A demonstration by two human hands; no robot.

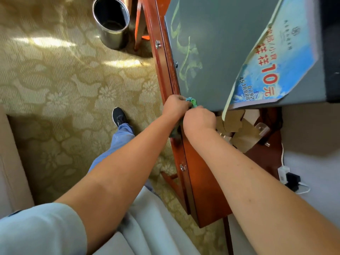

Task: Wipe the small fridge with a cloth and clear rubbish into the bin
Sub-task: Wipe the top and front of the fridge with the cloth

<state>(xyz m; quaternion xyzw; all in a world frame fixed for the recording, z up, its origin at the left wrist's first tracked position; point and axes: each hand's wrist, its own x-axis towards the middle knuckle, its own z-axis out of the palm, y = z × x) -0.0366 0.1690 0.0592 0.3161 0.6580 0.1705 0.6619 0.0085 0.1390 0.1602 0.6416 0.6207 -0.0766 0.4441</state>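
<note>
Patterned gold carpet (64, 80) ran under a red wooden stand (204, 181), with the grey fridge (220, 52) sitting on it and seen from above. At its near left corner both sets of fingers were curled around a small green-blue cloth (192, 102) — the left hand (175, 105) gripping it from the carpet side, the right hand (199, 119) bunched against it from the other, knuckles up. Only a tuft of cloth showed between them, with a darker tail hanging below the wrists against the stand's edge; whether the cloth touched the fridge top just then could not be told. It looked soft, light and limp, likely damp, so it would bunch and slip rather than hold a shape; folding it into a pad and pressing with a flat palm seemed the better hold for wiping. Pale smears marked the fridge top beyond the hands, so the wiping seemed unfinished. A blue printed sign (276, 61) lay across the fridge's right side, overhanging the edge. Torn cardboard scraps (237, 129) sat on the stand below it — stiff and light, easy to pinch by an edge. The metal bin (112, 23) stood on the carpet, well apart from both hands.
</note>
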